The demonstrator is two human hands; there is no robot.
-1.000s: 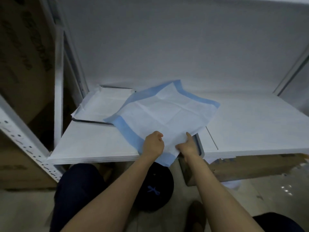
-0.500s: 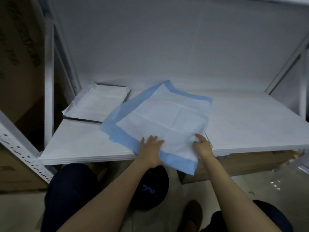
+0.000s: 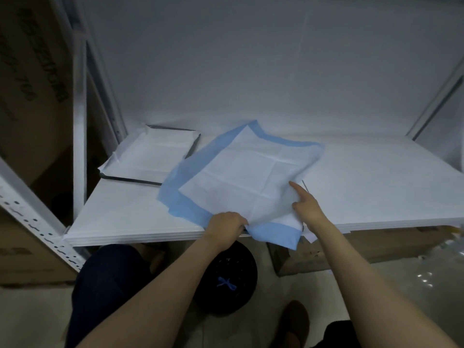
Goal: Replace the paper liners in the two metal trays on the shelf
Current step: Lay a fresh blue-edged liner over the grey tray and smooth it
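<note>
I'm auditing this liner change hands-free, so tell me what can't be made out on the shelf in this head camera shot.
All in the head view.
What lies under the blue-edged liner, and how it sits there: covered by the liner itself.
Left hand fingertips: curled under, hidden by its knuckles and the liner.
Metal tray, left corners: draped by its white liner.
Print on the cardboard box: dark, blurred, unreadable.

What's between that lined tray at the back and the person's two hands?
The head view shows the blue-edged paper liner spread between the tray and the left hand and right hand.
</note>
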